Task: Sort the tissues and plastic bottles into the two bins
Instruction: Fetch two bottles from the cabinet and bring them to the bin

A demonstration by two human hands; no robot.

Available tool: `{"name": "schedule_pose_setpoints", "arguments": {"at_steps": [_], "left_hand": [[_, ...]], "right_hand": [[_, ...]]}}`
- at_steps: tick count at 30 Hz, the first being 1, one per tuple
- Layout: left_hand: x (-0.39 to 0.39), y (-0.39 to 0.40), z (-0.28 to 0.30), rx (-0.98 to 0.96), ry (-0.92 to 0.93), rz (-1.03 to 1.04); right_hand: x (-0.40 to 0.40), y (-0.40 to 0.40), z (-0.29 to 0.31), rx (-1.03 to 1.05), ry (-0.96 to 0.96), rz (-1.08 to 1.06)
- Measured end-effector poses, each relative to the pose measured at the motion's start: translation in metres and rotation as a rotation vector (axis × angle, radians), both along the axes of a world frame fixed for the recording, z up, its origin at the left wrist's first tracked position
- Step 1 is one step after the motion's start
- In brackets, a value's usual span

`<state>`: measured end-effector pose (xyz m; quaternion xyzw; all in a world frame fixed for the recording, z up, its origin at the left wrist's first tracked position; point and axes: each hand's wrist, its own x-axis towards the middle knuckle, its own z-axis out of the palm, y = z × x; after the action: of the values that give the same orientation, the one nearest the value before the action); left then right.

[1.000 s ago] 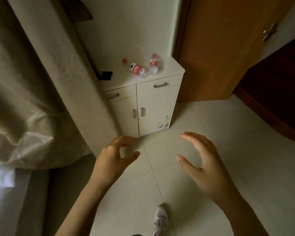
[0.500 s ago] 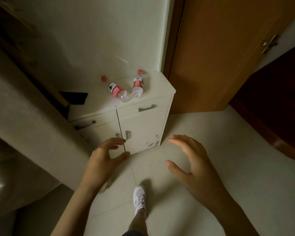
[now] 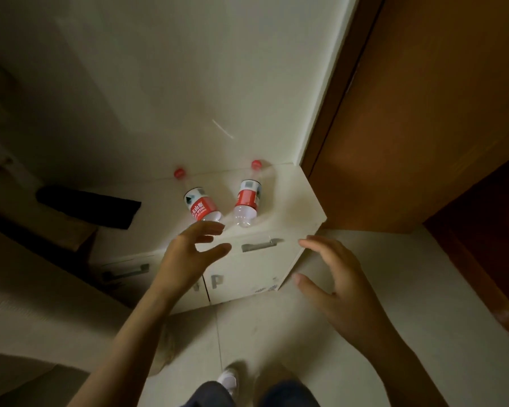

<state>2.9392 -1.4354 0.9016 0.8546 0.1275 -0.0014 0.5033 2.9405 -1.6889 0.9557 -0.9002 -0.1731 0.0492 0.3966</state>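
Overhead, cabinet top: a low white cabinet (image 3: 288, 201) stood in the corner against the pale wall (image 3: 188, 83), and both plastic bottles lay on their sides on it.
Left bottle (image 3: 199, 205): clear plastic, red-and-white label, red cap toward the wall, base toward the cabinet's front edge.
Right bottle (image 3: 247, 199): the same kind, lying just beside the left one, cap at the wall and base forward; whether the two touched could not be told.
Contents: both bottles looked clear in the bare part near the base; any liquid could not be made out.
Cabinet front: two drawers with grey bar handles (image 3: 260, 245) above two closed doors; what they held was hidden.
Dark object (image 3: 91, 205): a flat black thing lay on the left part of the cabinet top, well apart from the bottles.
Surroundings: a brown wooden door (image 3: 423, 113) stood right of the cabinet, a beige cloth-covered edge (image 3: 27, 274) to its left, pale floor tiles (image 3: 276, 333) below.
Left hand (image 3: 188, 254): reached over the front edge, fingers curved and slightly spread, thumb out, fingertips just short of the left bottle's base, holding nothing.
Right hand (image 3: 341, 286): hovered in front of the cabinet's right corner, fingers loosely curved and apart, thumb extended, holding nothing.
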Motion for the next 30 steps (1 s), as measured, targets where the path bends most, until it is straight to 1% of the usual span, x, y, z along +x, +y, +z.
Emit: {"name": "schedule_pose_setpoints", "arguments": {"at_steps": [3,7,10,13,15,17,22,27,30], "left_hand": [[0.038,0.007,-0.019,-0.128,0.075,0.202],[0.091,0.009,-0.038,-0.239,0.112,0.481],[0.126,0.009,-0.060,-0.188,0.143,0.608],[0.153,0.013,-0.082,-0.066,0.213,0.750],[0.165,0.015,-0.094,-0.027,0.278,0.785],[0.174,0.015,-0.105,-0.053,0.295,0.808],[0.183,0.007,-0.113,-0.063,0.296,0.886],[0.174,-0.013,-0.104,-0.251,0.236,0.846],[0.153,-0.028,-0.095,-0.380,0.144,0.870]], "right_hand": [[0.063,0.008,-0.019,0.011,0.014,0.094],[0.151,0.037,-0.044,-0.064,0.066,0.226],[0.202,0.064,-0.061,-0.125,0.110,0.291],[0.242,0.088,-0.090,-0.202,0.172,0.281],[0.263,0.101,-0.113,-0.262,0.214,0.254],[0.276,0.111,-0.131,-0.284,0.273,0.237],[0.281,0.128,-0.148,-0.250,0.330,0.237],[0.276,0.144,-0.154,-0.157,0.327,0.267],[0.266,0.149,-0.151,-0.135,0.441,0.268]]}}
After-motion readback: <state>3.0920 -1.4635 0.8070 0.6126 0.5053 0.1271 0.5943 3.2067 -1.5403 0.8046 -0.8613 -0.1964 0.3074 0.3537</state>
